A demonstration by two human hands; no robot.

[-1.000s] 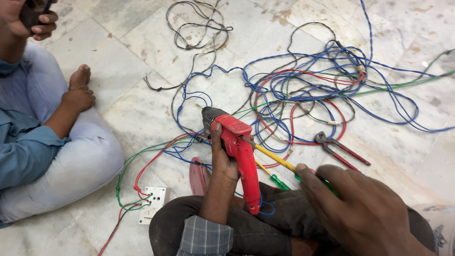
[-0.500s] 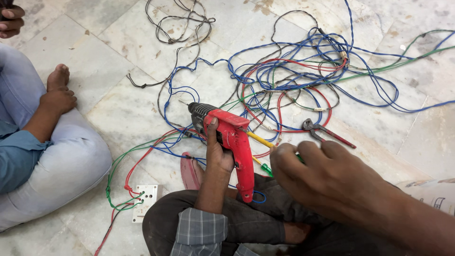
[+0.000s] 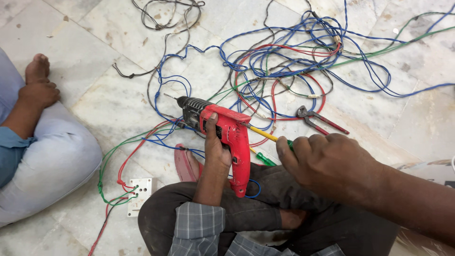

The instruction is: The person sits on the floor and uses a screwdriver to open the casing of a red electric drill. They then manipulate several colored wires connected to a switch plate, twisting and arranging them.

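Left hand (image 3: 215, 151) clenching red drill (image 3: 226, 137) over lap, drill's long axis running chuck up-left, handle toward body. Right hand (image 3: 332, 163) grasping yellow-shafted screwdriver (image 3: 263, 134), tip touching drill's right side, shaft lying crosswise to drill.

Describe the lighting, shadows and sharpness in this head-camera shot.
Head view: soft, even light with no glare on the marble floor; only faint shadows beneath the wires; the red drill and the left hand look sharp; the right hand, nearer the camera, is slightly soft.
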